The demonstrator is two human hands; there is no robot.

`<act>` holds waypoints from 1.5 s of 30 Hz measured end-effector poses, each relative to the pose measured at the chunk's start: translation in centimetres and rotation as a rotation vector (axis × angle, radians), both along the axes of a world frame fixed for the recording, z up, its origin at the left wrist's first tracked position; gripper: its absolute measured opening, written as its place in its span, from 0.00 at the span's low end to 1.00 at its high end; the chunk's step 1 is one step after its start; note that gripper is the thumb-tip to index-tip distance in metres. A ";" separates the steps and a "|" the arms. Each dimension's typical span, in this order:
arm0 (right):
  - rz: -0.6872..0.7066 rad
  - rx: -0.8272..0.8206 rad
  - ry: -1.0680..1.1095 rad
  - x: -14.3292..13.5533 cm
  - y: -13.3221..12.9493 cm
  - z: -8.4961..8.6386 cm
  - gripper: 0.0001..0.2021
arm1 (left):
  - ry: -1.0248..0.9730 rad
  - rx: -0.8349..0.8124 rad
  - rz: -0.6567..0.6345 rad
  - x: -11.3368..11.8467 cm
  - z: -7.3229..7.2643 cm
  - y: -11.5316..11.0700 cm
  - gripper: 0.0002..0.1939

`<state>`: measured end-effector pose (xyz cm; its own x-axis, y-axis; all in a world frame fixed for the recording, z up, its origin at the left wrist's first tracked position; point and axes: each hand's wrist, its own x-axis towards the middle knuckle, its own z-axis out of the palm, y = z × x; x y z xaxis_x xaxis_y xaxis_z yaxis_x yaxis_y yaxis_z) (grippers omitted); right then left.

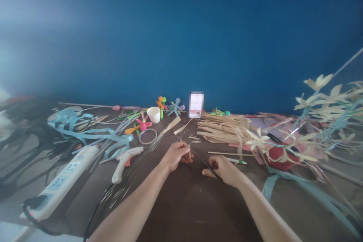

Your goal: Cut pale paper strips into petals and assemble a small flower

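Near the middle of the dark table, my left hand [176, 155] pinches a small pale husk piece [190, 152] between thumb and fingers. My right hand [224, 170] is closed around black-handled scissors [210, 168], whose blades point up and left toward that piece. Whether the blades touch it is too small to tell. Small pale scraps [195, 138] lie just beyond my left hand. Behind my right hand are a thin stick [229, 154] and a white-and-green pen-like tube [237, 161]. A bundle of dried husk strips [224, 128] lies farther back.
At left are a white glue gun [122, 162], a power strip [61, 185], thin wires [141, 155] and blue ribbon [93, 132]. A white cup [153, 114] and a tape ring [148, 136] sit farther back. Pale husk flowers [320, 83] spread at right, over a red object [280, 159].
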<state>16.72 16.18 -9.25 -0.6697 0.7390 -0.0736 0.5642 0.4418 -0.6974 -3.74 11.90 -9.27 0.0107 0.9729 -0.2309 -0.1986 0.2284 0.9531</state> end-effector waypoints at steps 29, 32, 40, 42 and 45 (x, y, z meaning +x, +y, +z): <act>-0.037 -0.033 0.000 0.3 0.2 -0.4 0.19 | 0.045 0.028 0.119 -0.3 -0.2 0.3 0.04; -0.042 -0.019 0.005 0.3 0.2 -0.5 0.19 | 0.004 0.014 0.147 -0.3 -0.4 0.4 0.05; -0.038 -0.026 0.000 0.3 0.2 -0.6 0.19 | -0.087 -0.039 0.190 -0.6 -0.7 0.6 0.08; -0.039 -0.014 -0.007 0.3 0.3 -0.6 0.19 | -0.104 -0.044 0.196 -0.6 -0.7 0.6 0.08; -0.046 0.017 -0.020 0.2 0.3 -0.5 0.19 | -0.114 -0.044 0.198 -0.7 -0.7 0.6 0.08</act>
